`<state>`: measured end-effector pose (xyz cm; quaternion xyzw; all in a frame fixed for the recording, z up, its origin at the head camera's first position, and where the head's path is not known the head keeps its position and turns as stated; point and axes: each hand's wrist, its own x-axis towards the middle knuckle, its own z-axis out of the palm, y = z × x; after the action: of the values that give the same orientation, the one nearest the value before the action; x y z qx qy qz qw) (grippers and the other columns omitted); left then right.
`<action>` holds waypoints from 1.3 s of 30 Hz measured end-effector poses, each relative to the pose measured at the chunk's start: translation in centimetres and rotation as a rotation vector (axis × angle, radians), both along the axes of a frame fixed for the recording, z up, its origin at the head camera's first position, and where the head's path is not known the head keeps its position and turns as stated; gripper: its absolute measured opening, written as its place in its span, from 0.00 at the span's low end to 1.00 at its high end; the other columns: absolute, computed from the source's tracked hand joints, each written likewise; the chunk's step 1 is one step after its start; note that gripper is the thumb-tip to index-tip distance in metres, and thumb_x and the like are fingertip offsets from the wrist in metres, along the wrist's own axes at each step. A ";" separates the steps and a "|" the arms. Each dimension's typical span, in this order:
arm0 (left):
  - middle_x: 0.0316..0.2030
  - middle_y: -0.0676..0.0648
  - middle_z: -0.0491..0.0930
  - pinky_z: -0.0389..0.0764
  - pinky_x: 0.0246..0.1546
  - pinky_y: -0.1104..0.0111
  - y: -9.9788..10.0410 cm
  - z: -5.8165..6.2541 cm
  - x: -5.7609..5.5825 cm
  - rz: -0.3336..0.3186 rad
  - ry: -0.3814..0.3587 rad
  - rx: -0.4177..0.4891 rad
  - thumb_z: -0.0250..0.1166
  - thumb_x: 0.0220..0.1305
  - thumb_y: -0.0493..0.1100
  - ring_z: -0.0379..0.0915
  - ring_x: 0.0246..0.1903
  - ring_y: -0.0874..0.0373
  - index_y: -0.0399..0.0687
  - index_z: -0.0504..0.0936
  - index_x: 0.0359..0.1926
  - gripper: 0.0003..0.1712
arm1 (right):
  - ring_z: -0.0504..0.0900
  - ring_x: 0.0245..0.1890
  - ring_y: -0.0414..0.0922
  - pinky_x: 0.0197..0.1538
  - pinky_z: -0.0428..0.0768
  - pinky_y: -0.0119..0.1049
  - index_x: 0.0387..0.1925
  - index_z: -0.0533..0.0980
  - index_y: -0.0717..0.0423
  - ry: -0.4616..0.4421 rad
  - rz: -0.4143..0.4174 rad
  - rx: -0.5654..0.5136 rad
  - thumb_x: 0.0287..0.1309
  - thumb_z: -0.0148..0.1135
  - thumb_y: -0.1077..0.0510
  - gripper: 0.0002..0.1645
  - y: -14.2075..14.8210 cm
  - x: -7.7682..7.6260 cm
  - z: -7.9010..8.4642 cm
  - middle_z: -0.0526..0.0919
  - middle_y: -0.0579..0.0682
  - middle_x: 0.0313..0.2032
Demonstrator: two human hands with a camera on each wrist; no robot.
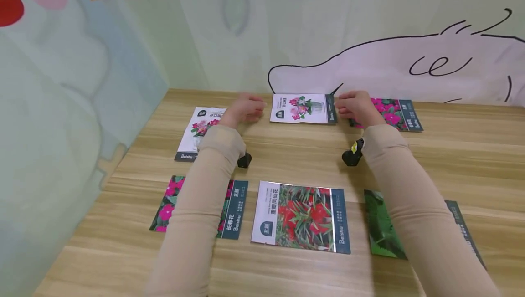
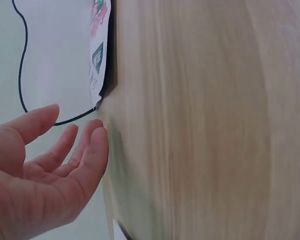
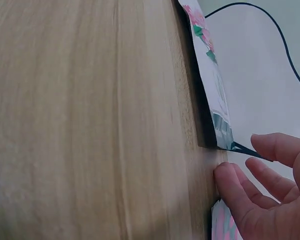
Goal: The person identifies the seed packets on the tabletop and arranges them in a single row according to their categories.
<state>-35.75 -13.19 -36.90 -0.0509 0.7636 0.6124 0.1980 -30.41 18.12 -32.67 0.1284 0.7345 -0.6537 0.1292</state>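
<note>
At the back of the table lies a white seed packet [image 1: 303,108] with pink flowers in a glass vase. My left hand [image 1: 247,108] is just off its left end, fingers loosely bent and holding nothing; in the left wrist view a gap separates the fingertips [image 2: 101,135] from the packet [image 2: 101,55]. Close to the packet's dark right end is my right hand [image 1: 357,107], also holding nothing, above a magenta-flower packet [image 1: 393,114] that it partly hides. The right wrist view has the fingers [image 3: 232,182] near the white packet's corner [image 3: 222,132], apart from it.
Another white flower packet [image 1: 186,144] lies at the left, partly behind the left arm. Nearer me are a magenta-flower packet [image 1: 235,210], a red-flower packet [image 1: 303,217] and a green-leaf packet [image 1: 381,224], with the arms over two of them. A patterned wall [image 1: 254,37] borders the table's back edge.
</note>
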 end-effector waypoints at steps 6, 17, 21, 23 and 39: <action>0.36 0.43 0.78 0.81 0.35 0.66 0.7 -1.2 -1.5 -0.009 -0.047 0.008 0.68 0.56 0.39 0.76 0.34 0.56 0.42 0.69 0.56 0.27 | 0.76 0.18 0.36 0.27 0.80 0.27 0.62 0.58 0.71 -0.006 -0.035 -0.070 0.58 0.54 0.72 0.30 0.0 -0.2 -0.2 0.75 0.44 0.18; 0.42 0.43 0.76 0.79 0.42 0.68 3.5 4.3 4.4 0.055 -0.125 -0.032 0.56 0.64 0.36 0.73 0.36 0.58 0.38 0.67 0.59 0.22 | 0.76 0.22 0.37 0.31 0.81 0.27 0.65 0.61 0.63 -0.123 -0.082 -0.059 0.61 0.54 0.69 0.30 -0.3 -0.8 -0.5 0.74 0.49 0.34; 0.36 0.43 0.79 0.82 0.33 0.68 2.7 -0.1 0.2 0.103 -0.186 0.027 0.65 0.58 0.36 0.76 0.32 0.56 0.40 0.76 0.46 0.14 | 0.76 0.22 0.37 0.31 0.81 0.27 0.64 0.61 0.62 -0.150 -0.094 -0.083 0.60 0.53 0.70 0.30 -0.4 -0.8 -0.5 0.73 0.49 0.34; 0.33 0.43 0.80 0.83 0.30 0.65 2.2 -3.0 -2.4 0.128 -0.208 0.059 0.70 0.52 0.35 0.78 0.30 0.55 0.42 0.78 0.39 0.13 | 0.75 0.23 0.37 0.30 0.80 0.26 0.64 0.62 0.62 -0.159 -0.091 -0.079 0.60 0.52 0.71 0.30 -0.4 -0.8 -0.5 0.73 0.48 0.33; 0.40 0.41 0.81 0.82 0.35 0.69 2.1 -3.0 -4.3 0.131 -0.392 0.198 0.74 0.44 0.30 0.79 0.36 0.54 0.42 0.80 0.45 0.23 | 0.75 0.18 0.37 0.27 0.79 0.28 0.72 0.45 0.54 -0.254 0.094 -0.321 0.62 0.44 0.74 0.40 0.3 0.1 1.0 0.78 0.47 0.21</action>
<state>-40.01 -11.13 -39.91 -0.1986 0.6416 0.6744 0.3067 -30.29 18.44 -31.71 0.1531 0.6039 -0.7341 0.2701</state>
